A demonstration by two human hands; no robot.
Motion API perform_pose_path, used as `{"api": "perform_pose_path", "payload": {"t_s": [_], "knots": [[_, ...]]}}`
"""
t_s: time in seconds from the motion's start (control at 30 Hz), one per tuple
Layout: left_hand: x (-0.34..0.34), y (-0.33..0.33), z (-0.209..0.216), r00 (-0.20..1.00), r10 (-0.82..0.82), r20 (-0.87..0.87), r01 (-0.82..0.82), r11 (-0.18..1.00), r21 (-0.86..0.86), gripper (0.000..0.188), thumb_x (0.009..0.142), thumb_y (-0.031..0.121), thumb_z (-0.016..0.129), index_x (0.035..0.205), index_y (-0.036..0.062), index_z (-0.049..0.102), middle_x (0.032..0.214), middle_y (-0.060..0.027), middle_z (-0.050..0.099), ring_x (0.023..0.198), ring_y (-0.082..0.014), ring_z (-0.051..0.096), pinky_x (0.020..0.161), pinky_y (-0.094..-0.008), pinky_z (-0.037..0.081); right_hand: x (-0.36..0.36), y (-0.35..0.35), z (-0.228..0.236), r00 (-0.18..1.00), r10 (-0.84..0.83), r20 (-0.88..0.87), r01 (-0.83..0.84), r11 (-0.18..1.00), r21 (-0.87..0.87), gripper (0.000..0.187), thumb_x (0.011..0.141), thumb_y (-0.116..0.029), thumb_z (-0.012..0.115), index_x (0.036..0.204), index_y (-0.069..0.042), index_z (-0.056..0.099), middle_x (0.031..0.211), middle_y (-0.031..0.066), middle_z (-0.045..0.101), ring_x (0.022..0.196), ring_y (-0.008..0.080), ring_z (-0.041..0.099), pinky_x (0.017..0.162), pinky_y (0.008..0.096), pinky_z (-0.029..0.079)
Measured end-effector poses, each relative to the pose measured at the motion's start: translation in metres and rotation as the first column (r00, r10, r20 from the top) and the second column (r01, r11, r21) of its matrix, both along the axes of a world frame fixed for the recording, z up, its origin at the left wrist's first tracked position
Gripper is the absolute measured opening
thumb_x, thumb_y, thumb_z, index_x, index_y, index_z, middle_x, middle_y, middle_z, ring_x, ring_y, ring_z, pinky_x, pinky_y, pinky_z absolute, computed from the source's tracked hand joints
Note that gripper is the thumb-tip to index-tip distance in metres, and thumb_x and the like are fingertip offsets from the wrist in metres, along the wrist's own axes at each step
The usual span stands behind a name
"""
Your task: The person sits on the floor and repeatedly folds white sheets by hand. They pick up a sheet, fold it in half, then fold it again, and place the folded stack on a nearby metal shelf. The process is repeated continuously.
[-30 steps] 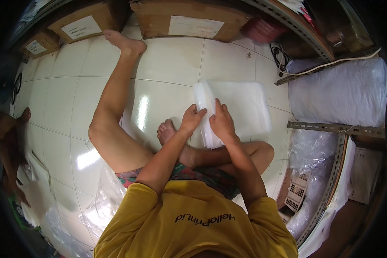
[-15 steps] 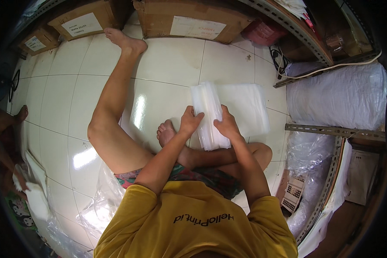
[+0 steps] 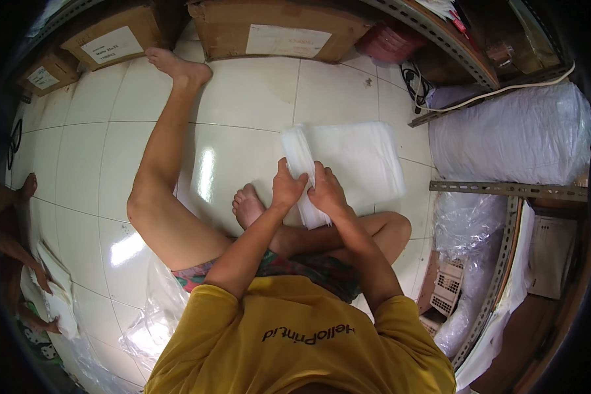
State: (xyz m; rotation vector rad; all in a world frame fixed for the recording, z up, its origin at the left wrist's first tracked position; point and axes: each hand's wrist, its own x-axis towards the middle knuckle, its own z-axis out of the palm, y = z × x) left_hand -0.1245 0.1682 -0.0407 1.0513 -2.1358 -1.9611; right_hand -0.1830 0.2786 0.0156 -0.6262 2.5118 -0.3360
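A stack of thin white plastic sheets (image 3: 364, 154) lies on the floor in front of my crossed leg. Its left part is gathered into a narrow upright-running fold. My left hand (image 3: 287, 188) grips that fold from the left, thumb on top and fingers partly hidden beneath the edge. From the right, my right hand (image 3: 327, 194) pinches the same fold, its thumb close to the left one. The lower end of the fold reaches my shin. The rest of the stack spreads flat to the right of my right hand.
Cardboard boxes (image 3: 279, 33) line the far side. On the right, a metal-framed shelf (image 3: 505, 190) holds a large plastic-wrapped roll (image 3: 505, 138). Clear plastic film (image 3: 151, 322) lies by my left thigh. At the far left, another person's hands (image 3: 44, 281) touch white sheets.
The fold under my hands has become narrower, and more of the stack lies flat to the right. My right hand has moved left, closer to my left hand.
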Motion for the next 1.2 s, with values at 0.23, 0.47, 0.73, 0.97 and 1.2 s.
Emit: {"api": "perform_pose_path", "payload": {"t_s": [0.23,0.47,0.73,0.97,1.2], "knots": [[-0.001,-0.002,0.002,0.997,-0.066,0.029,0.065,0.998,0.003,0.062,0.079,0.022,0.074,0.128,-0.0013,0.045,0.099,-0.0241,0.067,0.089,-0.0364,0.067,0.081,-0.0406,0.053,-0.014,0.016,-0.013,0.997,-0.059,0.059,0.062,0.996,-0.057,0.100,0.074,-0.011,0.071,0.151,0.003,0.009,0.122,0.0343,0.052,0.114,0.0483,0.055,0.096,0.0473,0.048],[0.014,0.014,-0.002,0.955,0.094,-0.281,-0.152,0.969,-0.192,0.055,0.081,0.017,0.074,0.125,0.0012,0.047,0.096,-0.0169,0.060,0.078,-0.0285,0.060,0.073,-0.0396,0.052,-0.024,0.025,-0.010,0.966,-0.243,0.089,0.248,0.968,-0.044,0.089,0.077,-0.010,0.063,0.150,0.003,0.014,0.122,0.0342,0.057,0.113,0.0472,0.057,0.096,0.0471,0.048],[0.016,0.023,0.008,0.997,0.019,-0.076,-0.034,0.979,-0.200,0.043,0.081,0.017,0.074,0.116,0.0010,0.054,0.088,-0.0153,0.061,0.076,-0.0302,0.061,0.070,-0.0411,0.051,-0.015,0.026,0.006,0.969,-0.245,-0.040,0.233,0.953,-0.195,0.065,0.080,-0.009,0.060,0.139,-0.004,0.036,0.107,0.0299,0.065,0.101,0.0469,0.062,0.088,0.0496,0.050],[0.006,0.020,0.041,0.983,-0.103,-0.151,0.106,0.994,0.016,0.030,0.095,0.026,0.056,0.100,-0.0025,0.062,0.085,-0.0222,0.063,0.077,-0.0293,0.063,0.074,-0.0400,0.049,0.009,0.024,0.017,0.992,-0.120,0.034,0.125,0.939,-0.321,0.061,0.079,-0.008,0.062,0.135,-0.005,0.039,0.109,0.0293,0.063,0.104,0.0482,0.059,0.089,0.0504,0.049],[-0.001,0.019,0.018,0.905,-0.310,-0.292,0.306,0.950,-0.058,0.037,0.097,0.030,0.051,0.115,-0.0012,0.062,0.117,-0.0221,0.058,0.097,-0.0317,0.061,0.087,-0.0366,0.050,-0.007,0.044,-0.002,0.968,-0.163,0.189,0.226,0.894,-0.388,0.055,0.083,-0.014,0.067,0.130,0.000,0.044,0.110,0.0245,0.065,0.105,0.0385,0.063,0.088,0.0426,0.050]]}}
